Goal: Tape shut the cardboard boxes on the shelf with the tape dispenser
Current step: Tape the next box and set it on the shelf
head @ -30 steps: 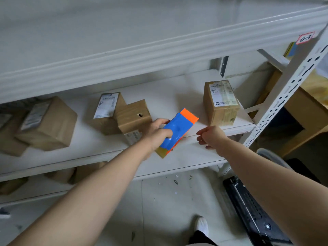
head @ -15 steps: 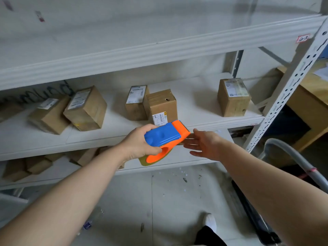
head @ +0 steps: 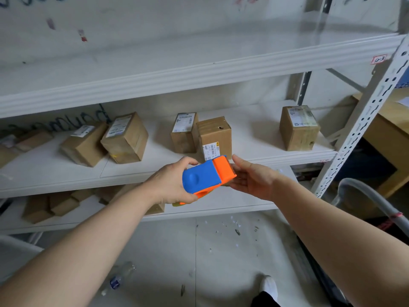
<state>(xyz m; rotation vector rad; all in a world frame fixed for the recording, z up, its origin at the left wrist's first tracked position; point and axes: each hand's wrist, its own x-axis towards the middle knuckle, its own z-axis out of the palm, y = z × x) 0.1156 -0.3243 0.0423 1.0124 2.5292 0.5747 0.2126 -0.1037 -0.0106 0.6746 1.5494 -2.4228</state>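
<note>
Left grip (head: 170,185) holds tape dispenser (head: 203,176) before middle box (head: 213,134), right grip (head: 252,180) beside.

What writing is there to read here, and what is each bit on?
"4-3", handwritten, as best I can tell: red-edged tag on the shelf upright.
Too small and blurred to read: shipping labels on the cardboard boxes.
Not legible: blue scribble on the wall.
No text shows on the tape dispenser.
</note>
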